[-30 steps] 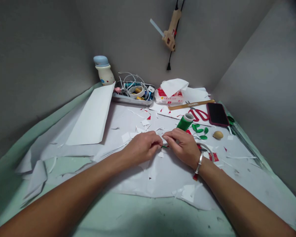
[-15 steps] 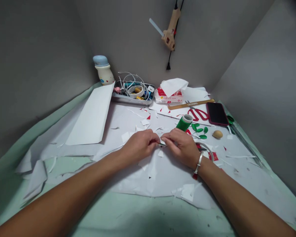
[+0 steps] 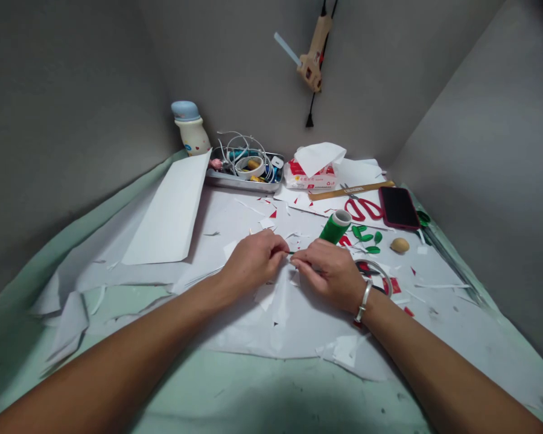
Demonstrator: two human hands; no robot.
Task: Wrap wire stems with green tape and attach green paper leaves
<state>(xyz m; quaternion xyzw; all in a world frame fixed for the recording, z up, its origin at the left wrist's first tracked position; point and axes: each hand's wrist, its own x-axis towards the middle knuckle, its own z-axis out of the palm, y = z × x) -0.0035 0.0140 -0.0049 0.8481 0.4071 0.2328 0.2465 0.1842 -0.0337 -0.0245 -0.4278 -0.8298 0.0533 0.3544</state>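
My left hand (image 3: 256, 261) and my right hand (image 3: 328, 270) meet over the white paper sheet (image 3: 235, 313) in the middle of the table. Both are closed in a pinch on a small thin green piece (image 3: 291, 252) held between their fingertips; most of it is hidden by the fingers. A silver bangle (image 3: 363, 300) sits on my right wrist. Just behind my right hand lies a green tape roll (image 3: 336, 226), with green leaf cut-outs (image 3: 365, 236) beside it. Red and white paper scraps lie scattered around both hands.
At the back stand a baby bottle (image 3: 190, 128), a metal tray of cables and tape (image 3: 247, 169), a tissue pack (image 3: 311, 170), a wooden ruler (image 3: 350, 191), red scissors (image 3: 364, 208) and a phone (image 3: 398, 208). A glue gun (image 3: 311, 57) hangs on the wall. A folded white sheet (image 3: 169, 214) lies left.
Both hands have shifted a little away from me and leftward, still pinched together on the small green piece.
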